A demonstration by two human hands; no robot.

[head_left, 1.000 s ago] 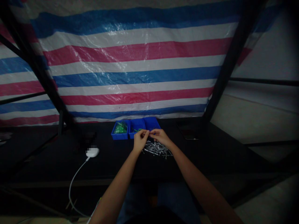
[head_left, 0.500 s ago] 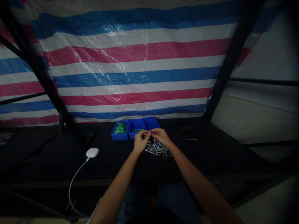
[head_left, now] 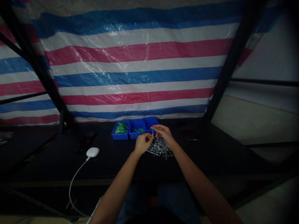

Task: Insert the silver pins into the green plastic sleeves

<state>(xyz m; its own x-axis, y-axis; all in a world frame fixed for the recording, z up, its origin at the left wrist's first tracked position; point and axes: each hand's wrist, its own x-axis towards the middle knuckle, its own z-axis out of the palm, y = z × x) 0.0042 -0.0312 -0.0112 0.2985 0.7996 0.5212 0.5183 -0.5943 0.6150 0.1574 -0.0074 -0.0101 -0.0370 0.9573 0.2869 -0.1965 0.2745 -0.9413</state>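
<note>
A thin silver screw (head_left: pixel 153 132) stands upright between my two hands. My left hand (head_left: pixel 142 144) is closed, thumb and fingers pinching its lower end. My right hand (head_left: pixel 164 133) is closed around the top, its fingertips touching the upper end. Right below both hands a pile of silver screws (head_left: pixel 160 148) lies loose on the black table. Green plastic pieces (head_left: pixel 137 130) lie in the middle blue bin (head_left: pixel 135 136), just beyond my left hand.
A left blue bin (head_left: pixel 120 137) holds a clear bag of green pieces (head_left: pixel 121 127). The right blue bin (head_left: pixel 150 119) is partly behind my right hand. A white round device (head_left: pixel 92 152) with a cable lies left. A dark flat phone-like object (head_left: pixel 190 134) lies right.
My hands were fingertip to fingertip over the pile. Now they are slightly apart, my left hand lower and my right hand higher, with the upright screw showing between them.
</note>
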